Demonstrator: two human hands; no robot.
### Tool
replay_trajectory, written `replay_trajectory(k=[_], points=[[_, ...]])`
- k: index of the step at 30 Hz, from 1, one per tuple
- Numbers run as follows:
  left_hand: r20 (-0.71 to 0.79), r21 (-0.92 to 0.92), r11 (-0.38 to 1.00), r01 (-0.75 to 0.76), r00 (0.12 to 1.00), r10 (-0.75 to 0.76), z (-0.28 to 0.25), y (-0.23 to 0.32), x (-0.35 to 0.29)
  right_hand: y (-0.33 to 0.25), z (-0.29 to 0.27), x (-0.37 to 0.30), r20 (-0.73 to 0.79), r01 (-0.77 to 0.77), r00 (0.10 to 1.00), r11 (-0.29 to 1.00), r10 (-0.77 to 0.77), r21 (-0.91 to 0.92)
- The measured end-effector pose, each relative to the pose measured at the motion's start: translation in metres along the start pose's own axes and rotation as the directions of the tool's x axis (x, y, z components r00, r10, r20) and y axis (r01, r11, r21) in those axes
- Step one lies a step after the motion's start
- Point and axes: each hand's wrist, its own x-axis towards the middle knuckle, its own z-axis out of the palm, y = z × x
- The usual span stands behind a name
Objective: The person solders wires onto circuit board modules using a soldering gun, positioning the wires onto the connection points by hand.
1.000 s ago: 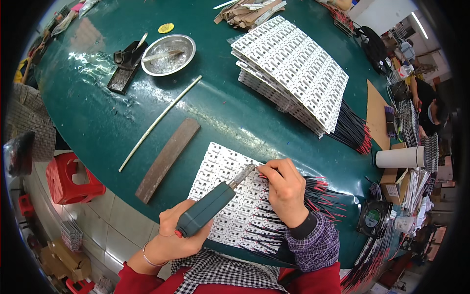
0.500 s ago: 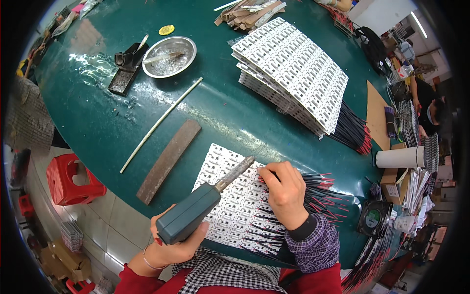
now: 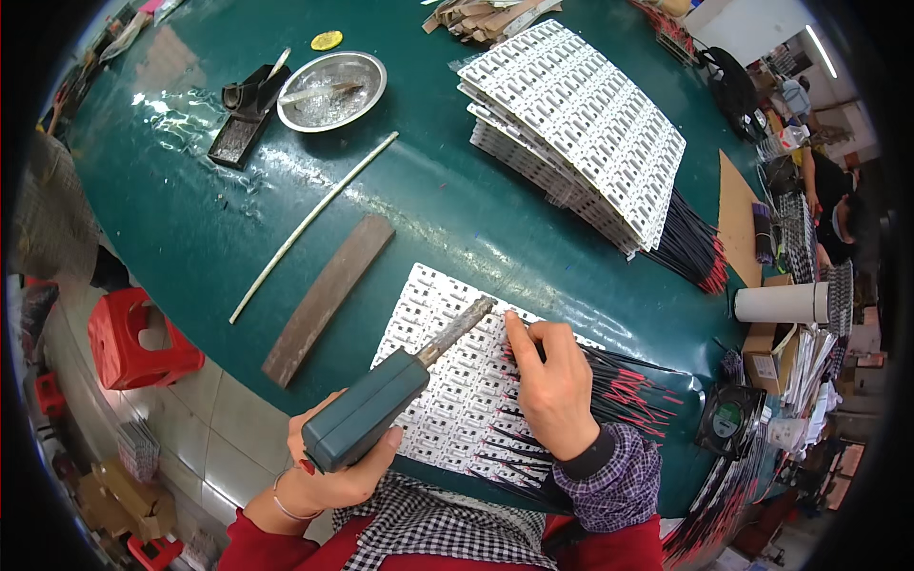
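My left hand (image 3: 347,481) is wrapped round the dark green body of a soldering gun (image 3: 367,409). Its stained metal barrel slants up to the right, with the end over the upper part of a white circuit board panel (image 3: 443,419). Close beside that end, my right hand (image 3: 557,390) has its index finger pointing down onto the panel and its other fingers curled. Whatever lies under those fingertips is hidden. Thin black wires with red ends (image 3: 628,390) fan out to the right from the panel, partly beneath my right hand.
A stack of white panels with wires (image 3: 581,124) stands at the far right. Beyond the gun lie a brown strip (image 3: 328,300), a thin pale stick (image 3: 309,233), a metal bowl (image 3: 367,109) and a black holder (image 3: 238,133). A small fan (image 3: 728,422) sits at right.
My right index finger has straightened out against the panel, where the fingers were bunched before. The soldering gun has barely moved. The view has shifted slightly.
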Motion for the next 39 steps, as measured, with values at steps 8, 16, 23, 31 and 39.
replay_trajectory(k=[8,16,23,31,39], points=[[0.071,0.076,0.996,-0.053,0.996,0.048,-0.0032,0.0024,-0.0029,0.0011,0.0062,-0.002,-0.13,0.033,0.991,0.993,-0.018,0.11],[0.078,0.019,0.999,0.049,0.996,-0.05,-0.0018,0.0052,-0.0047,0.0001,0.0039,-0.0002,-0.111,0.023,0.994,0.996,-0.014,0.086],[0.107,0.107,0.994,-0.023,0.994,0.011,-0.0016,0.0008,-0.0056,0.0024,0.0033,-0.0012,-0.139,0.067,0.989,0.993,-0.053,0.094],[0.063,0.038,0.998,0.056,0.996,-0.059,-0.0015,0.0027,-0.0081,0.0039,0.0059,-0.0032,-0.114,0.057,0.993,0.991,-0.043,0.123],[0.126,0.131,0.99,-0.045,0.992,0.028,-0.0026,0.0006,-0.0074,0.0015,0.0048,-0.0006,-0.095,0.048,0.995,0.995,-0.039,0.089]])
